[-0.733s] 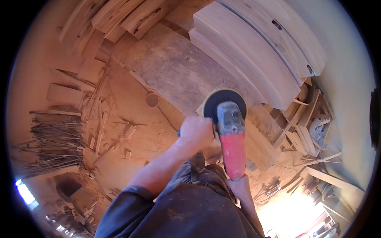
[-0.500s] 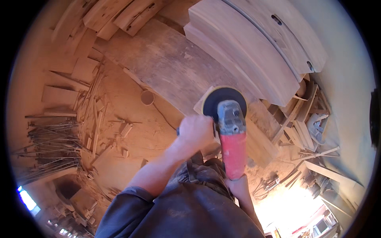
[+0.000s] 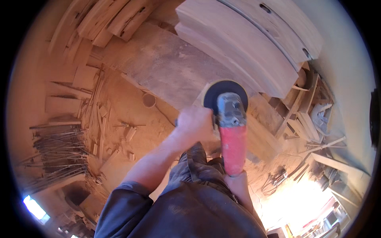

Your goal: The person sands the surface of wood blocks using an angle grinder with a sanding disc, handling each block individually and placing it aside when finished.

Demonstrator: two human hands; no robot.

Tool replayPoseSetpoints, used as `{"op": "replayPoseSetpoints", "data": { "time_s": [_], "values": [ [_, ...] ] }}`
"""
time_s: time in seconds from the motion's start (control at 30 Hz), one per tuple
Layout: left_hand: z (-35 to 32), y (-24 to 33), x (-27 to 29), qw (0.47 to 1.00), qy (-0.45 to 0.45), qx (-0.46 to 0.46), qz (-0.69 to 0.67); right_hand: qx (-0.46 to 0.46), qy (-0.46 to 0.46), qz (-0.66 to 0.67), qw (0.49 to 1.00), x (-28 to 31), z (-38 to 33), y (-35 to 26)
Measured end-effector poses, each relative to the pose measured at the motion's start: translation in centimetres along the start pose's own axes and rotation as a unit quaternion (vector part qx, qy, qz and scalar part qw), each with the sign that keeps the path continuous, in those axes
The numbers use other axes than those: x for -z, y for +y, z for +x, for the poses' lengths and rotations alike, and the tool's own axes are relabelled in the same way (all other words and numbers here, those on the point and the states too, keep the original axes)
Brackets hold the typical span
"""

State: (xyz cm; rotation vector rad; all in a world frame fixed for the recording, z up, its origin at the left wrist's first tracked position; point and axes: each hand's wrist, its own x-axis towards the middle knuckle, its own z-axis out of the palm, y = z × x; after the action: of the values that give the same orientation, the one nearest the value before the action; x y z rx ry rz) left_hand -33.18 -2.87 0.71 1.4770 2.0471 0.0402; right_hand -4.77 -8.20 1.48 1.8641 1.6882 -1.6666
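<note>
- The stack of curved boards [image 3: 254,51] and the dusty slab [image 3: 166,67] under it now fill more of the view than a moment ago; the head has dipped closer, so the work seems to go on at the same spot.
- The angle grinder [image 3: 230,127] keeps its place: black disc [image 3: 226,92] flat at the near edge of the slab, just below the front corner of the stack, red body running back toward the person.
- The left hand [image 3: 196,125] stays closed around the side handle, touching the grinder's grey head.
- The right hand [image 3: 237,183] is wrapped around the tail of the red body.
</note>
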Motion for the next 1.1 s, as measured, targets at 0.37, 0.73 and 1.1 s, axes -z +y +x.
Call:
{"op": "replayPoseSetpoints", "data": {
  "time_s": [0.37,0.73,1.1],
  "values": [
    [0.1,2.0,-0.9,0.996,-0.023,0.046,0.066,-0.051,-0.054,0.083,0.994,1.3,-0.1,1.1],
    [0.5,20.1,-7.8,0.981,-0.137,-0.106,0.091,-0.135,0.079,0.14,0.978,7.8,-7.0,14.6],
    [-1.7,28.6,-14.0,0.971,-0.151,-0.16,0.095,-0.171,0.124,0.206,0.955,9.1,-11.4,23.4]
  ]
}}
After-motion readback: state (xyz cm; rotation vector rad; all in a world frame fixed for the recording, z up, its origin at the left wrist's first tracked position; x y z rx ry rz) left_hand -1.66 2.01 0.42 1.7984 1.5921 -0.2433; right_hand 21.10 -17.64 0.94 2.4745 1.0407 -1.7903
